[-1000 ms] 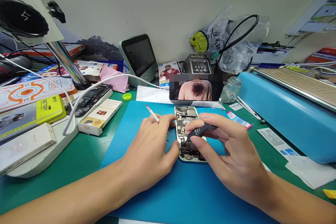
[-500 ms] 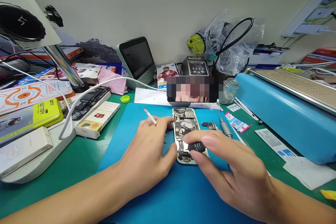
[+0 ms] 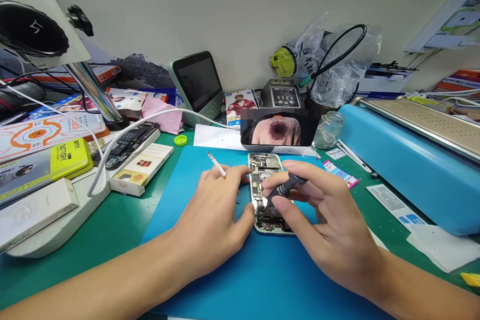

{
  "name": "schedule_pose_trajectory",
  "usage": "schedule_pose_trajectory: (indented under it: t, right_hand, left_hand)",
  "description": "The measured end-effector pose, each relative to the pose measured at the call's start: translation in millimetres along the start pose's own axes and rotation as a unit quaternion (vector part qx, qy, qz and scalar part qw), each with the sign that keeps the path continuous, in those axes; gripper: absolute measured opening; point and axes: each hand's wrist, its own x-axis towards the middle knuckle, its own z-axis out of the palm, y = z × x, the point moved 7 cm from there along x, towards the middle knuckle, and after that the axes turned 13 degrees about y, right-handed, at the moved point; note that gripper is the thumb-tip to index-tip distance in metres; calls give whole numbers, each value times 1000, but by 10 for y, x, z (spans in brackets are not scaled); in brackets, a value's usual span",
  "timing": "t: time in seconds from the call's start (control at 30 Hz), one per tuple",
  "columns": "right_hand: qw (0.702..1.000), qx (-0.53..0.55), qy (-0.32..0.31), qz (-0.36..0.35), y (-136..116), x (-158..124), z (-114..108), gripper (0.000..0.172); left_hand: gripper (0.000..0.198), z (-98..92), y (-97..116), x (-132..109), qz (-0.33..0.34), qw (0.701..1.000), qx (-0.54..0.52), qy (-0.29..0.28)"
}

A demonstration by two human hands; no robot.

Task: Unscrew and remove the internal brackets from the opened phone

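Pinching ridged cylindrical tool

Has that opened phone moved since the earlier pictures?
No: judged against the propped phone behind it, the opened phone shows no visible shift either way.

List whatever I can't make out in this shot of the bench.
- Head view: part of the opened phone's right side, hidden by the right hand.
- Head view: exactly what the dark tool's tip touches, too small.
- Head view: part of the cigarette, covered by the left hand.
- Head view: the rest of the yellow object, cut off by the right edge.
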Motion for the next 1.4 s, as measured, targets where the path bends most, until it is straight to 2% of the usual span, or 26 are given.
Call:
schedule_pose_trajectory:
  t: [0.13,0.33,0.43,0.67,0.77,0.87,1.03,1.2,1.4]
  right_hand:
    - [999,10,0,46,64,2,7,59]
    - [1000,-9,-1,3,14,-28,-9,63]
    - [999,-29,6,11,51,-39,-38,61]
    - [987,-144,67,38,238,139,-299,49]
    - [987,-123,87,53,256,222,-351,47]
    - [992,-57,92,60,180,220,-301,50]
    - [997,9,59,45,27,146,-139,55]
    - [998,28,13,58,80,83,-31,52]
    - [998,45,-24,36,83,35,75,57]
  left_hand:
    - [39,-5,-10,6,1,1000,-2,5]
    - [38,3,-18,13,0,1000,-3,-1]
    - [38,-2,-6,13,7,1000,-4,3]
    - [35,-19,-5,11,0,1000,-14,0]
    - [36,-24,1,18,4,1000,-12,2]
    - [34,-28,20,27,13,1000,-6,3]
    - [34,-31,30,24,23,1000,0,9]
    - [35,-24,20,25,28,1000,4,14]
    - [32,-26,31,32,36,999,7,14]
